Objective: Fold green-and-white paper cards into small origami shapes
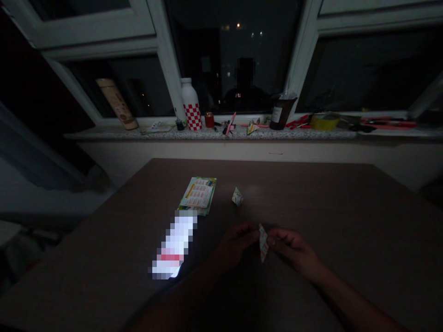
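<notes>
Between my two hands, above the dark wooden table, is a small folded paper piece, narrow and pointed at both ends, with printed marks. My left hand pinches its left side with thumb and fingers. From the other side, my right hand is closed on it too, the thumb toward the paper's edge. A second folded paper piece stands on the table just beyond my left hand. Farther left lies a stack of printed paper sheets. The dim light hides the finer folds.
A glowing phone, its screen blurred out, lies left of my hands. Along the windowsill stand a checkered white bottle, a tan tumbler, a small red jar, a dark pouch and a yellow tape roll.
</notes>
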Tool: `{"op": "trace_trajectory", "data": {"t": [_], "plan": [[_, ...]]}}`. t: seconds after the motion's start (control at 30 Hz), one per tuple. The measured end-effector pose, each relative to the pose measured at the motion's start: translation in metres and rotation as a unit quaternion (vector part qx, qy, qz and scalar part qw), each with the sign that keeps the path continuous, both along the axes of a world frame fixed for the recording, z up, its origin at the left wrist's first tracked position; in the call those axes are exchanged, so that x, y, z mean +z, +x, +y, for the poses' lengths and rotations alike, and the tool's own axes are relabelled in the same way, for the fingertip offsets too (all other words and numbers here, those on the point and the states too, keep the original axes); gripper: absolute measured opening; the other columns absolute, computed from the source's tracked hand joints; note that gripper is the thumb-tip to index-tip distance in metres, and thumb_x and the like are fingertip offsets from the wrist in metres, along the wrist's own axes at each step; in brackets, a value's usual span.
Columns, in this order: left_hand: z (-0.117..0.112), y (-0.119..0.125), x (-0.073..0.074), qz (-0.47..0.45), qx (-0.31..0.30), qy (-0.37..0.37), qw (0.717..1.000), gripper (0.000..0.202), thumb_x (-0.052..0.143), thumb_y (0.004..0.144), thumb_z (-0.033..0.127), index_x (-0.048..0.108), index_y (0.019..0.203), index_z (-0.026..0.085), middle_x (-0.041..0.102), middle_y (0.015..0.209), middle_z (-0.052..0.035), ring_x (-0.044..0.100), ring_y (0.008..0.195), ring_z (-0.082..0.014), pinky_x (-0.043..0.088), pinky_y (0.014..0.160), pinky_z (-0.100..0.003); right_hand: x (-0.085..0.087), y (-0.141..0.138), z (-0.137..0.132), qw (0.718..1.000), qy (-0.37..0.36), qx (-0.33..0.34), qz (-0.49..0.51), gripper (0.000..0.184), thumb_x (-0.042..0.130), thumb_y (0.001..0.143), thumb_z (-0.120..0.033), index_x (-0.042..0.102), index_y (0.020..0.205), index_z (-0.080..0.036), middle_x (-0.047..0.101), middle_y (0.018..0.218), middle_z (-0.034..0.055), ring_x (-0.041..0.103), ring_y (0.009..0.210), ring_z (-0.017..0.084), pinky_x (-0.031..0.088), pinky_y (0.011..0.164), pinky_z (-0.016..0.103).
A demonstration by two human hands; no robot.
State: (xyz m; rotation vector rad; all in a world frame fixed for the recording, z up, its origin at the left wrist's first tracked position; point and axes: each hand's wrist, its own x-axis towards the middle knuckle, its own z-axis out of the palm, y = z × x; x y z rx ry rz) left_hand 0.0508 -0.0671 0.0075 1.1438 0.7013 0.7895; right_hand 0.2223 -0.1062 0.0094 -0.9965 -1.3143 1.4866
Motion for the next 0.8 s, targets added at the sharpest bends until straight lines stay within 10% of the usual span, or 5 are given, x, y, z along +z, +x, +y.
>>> {"op": "trace_trajectory", "data": {"t": [0.8], "plan": [[-0.0044, -0.0038, 0.0003, 0.085, -0.019, 0.161, 0.983, 0.025, 0.042, 0.089, 0.037, 0.052, 0.082, 0.016, 0.049, 0.074, 0.0007, 0.045, 0.069, -0.0121, 0.037, 0.067, -0.023, -0.0096, 0.0015, 0.0027, 0.999, -0.006, -0.002, 0.044, 0.025, 0.063, 0.08, -0.04, 0.068, 0.075, -0.016, 0.066, 0.066, 0.003, 0.059, 0.061, 0.014, 0.046, 0.062, 0.026]]}}
